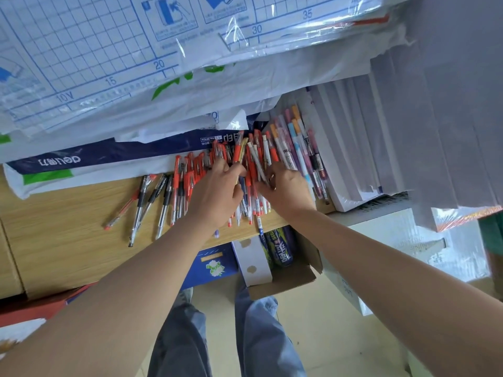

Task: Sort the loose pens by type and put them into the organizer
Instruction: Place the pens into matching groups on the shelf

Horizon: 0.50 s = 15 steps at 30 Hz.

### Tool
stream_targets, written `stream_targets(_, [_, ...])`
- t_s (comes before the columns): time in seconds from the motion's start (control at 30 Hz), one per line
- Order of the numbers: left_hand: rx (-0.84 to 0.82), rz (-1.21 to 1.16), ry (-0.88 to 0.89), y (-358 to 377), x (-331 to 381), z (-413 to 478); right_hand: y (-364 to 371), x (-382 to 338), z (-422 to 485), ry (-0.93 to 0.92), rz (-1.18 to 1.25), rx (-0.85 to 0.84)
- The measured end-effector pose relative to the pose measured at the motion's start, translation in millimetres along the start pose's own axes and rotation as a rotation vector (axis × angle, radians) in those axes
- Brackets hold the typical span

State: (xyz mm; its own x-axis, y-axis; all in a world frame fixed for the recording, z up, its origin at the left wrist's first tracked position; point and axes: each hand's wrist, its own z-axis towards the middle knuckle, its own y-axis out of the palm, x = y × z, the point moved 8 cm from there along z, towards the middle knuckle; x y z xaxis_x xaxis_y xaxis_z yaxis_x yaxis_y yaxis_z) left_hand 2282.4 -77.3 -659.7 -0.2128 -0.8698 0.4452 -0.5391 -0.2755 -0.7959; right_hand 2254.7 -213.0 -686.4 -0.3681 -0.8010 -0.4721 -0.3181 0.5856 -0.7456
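Pens point(206, 170) lie lengthwise, pointing away across the shelf point(68, 240); left hand point(217, 191) and right hand point(285, 190) reach palm-down, fingers curled, gripping pens.

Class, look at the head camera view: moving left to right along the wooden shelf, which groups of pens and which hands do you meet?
Black-grip clear pens → red pen pile → left hand → right hand → pastel-capped pens → white paper stack.
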Motion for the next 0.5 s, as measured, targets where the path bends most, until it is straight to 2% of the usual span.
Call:
stream_targets(0.13, [-0.018,-0.014,0.011,0.6,-1.0,-0.5,8.3,0.8,5.5,0.039,-0.038,0.002])
stream_targets(0.27, [-0.015,-0.170,-0.034,2.0,-7.0,-1.9,1.6,0.8,2.4,0.019,0.093,-0.005])
stream_targets(0.37, [0.017,-0.390,-0.109,-2.6,-5.2,-2.4,-11.4,-1.4,-4.1,-0.027,0.209,-0.005])
stream_targets(0.5, [-0.053,-0.738,-0.262,3.4,5.4,-0.8,-8.0,-22.9,-17.8,-0.210,0.192,-0.125])
